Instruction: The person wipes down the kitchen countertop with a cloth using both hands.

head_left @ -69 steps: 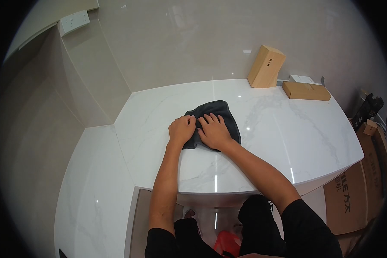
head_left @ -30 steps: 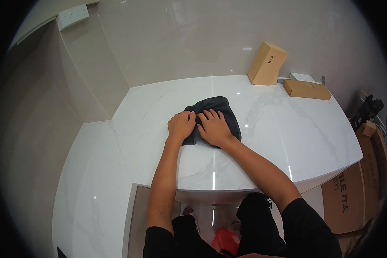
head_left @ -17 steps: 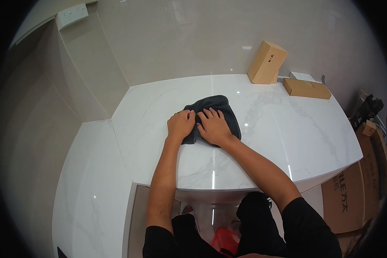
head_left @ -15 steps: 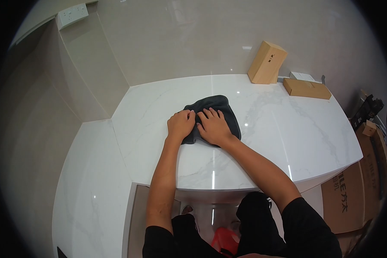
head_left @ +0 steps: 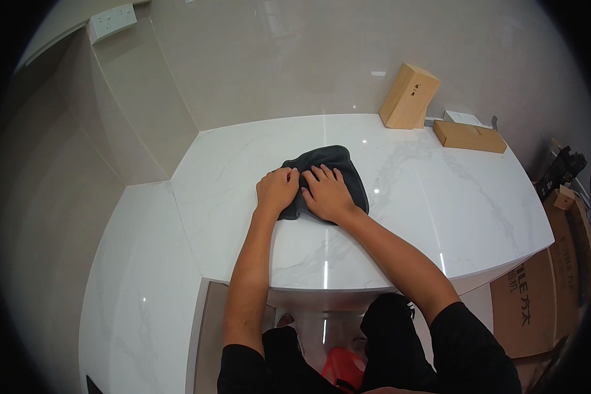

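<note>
A dark grey cloth [head_left: 349, 178] lies rumpled on the white marbled counter [head_left: 427, 197], its near edge slightly lifted in a fold. My left hand [head_left: 277, 190] is closed at the cloth's left edge, with the fingers curled over the fabric; the fingertips are partly hidden. On the middle of the same cloth rests my right hand [head_left: 328, 196], palm down, with its fingers spread and touching the fabric.
At the back right stands a wooden knife block [head_left: 410, 96] beside a flat cardboard box [head_left: 469, 136]. Large cartons [head_left: 522, 308] sit on the floor to the right. A white socket panel [head_left: 114, 23] is on the left wall. Something red [head_left: 343, 368] lies below, between my legs.
</note>
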`<state>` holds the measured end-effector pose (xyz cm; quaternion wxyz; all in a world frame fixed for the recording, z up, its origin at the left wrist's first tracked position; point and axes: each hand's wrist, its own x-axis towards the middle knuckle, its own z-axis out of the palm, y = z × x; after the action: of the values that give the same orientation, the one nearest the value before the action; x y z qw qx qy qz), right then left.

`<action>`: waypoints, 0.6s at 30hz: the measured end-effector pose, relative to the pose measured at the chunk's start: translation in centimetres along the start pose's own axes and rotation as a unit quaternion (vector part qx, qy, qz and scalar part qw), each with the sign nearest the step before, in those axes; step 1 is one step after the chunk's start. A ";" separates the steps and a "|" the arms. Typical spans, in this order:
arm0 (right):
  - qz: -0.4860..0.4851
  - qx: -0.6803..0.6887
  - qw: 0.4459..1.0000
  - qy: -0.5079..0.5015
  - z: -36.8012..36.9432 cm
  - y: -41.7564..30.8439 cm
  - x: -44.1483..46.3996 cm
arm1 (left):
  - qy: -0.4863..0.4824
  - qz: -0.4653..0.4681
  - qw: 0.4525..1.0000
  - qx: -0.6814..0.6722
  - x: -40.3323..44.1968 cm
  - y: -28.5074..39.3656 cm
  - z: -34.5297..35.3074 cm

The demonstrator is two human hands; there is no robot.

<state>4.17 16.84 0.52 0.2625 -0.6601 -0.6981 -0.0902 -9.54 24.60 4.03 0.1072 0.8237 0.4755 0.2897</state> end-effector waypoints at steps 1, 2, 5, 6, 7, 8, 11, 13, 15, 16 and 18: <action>0.000 0.000 1.000 0.000 0.0 0.0 0.0 | 0.001 0.002 1.000 -0.001 0.0 0.0 0.0; -0.001 -0.003 1.000 0.001 0.1 0.0 0.0 | 0.001 0.001 1.000 -0.001 -0.1 0.1 -0.1; -0.004 -0.005 1.000 0.004 0.2 0.1 0.0 | -0.005 0.000 1.000 -0.006 -0.1 0.1 -0.1; -0.005 -0.004 1.000 0.006 0.2 0.1 0.0 | -0.006 0.001 1.000 -0.004 -0.1 0.0 -0.1; -0.004 -0.004 1.000 0.005 0.2 0.1 -0.1 | -0.007 0.002 1.000 -0.002 -0.1 0.0 -0.1; -0.004 -0.006 1.000 0.005 0.2 0.1 -0.1 | -0.007 0.002 1.000 -0.002 -0.1 0.0 -0.1; -0.007 -0.008 1.000 0.008 0.2 0.2 0.0 | -0.008 -0.004 1.000 0.001 0.0 0.0 0.0; -0.009 -0.007 1.000 0.012 0.3 0.2 0.0 | 0.002 0.002 1.000 0.000 0.0 0.0 0.1; -0.006 -0.006 1.000 0.008 0.2 0.1 0.0 | -0.012 -0.005 1.000 0.002 0.0 0.0 -0.1; -0.005 -0.006 1.000 0.007 0.2 0.1 0.0 | -0.026 -0.013 1.000 0.004 0.1 0.0 -0.2; -0.005 -0.004 1.000 0.008 0.1 0.1 0.0 | -0.029 -0.013 0.999 0.006 0.1 0.0 -0.2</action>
<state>4.23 16.87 0.38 0.2645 -0.6572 -0.6988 -0.0993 -9.56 24.67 4.25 0.1200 0.8263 0.4840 0.2616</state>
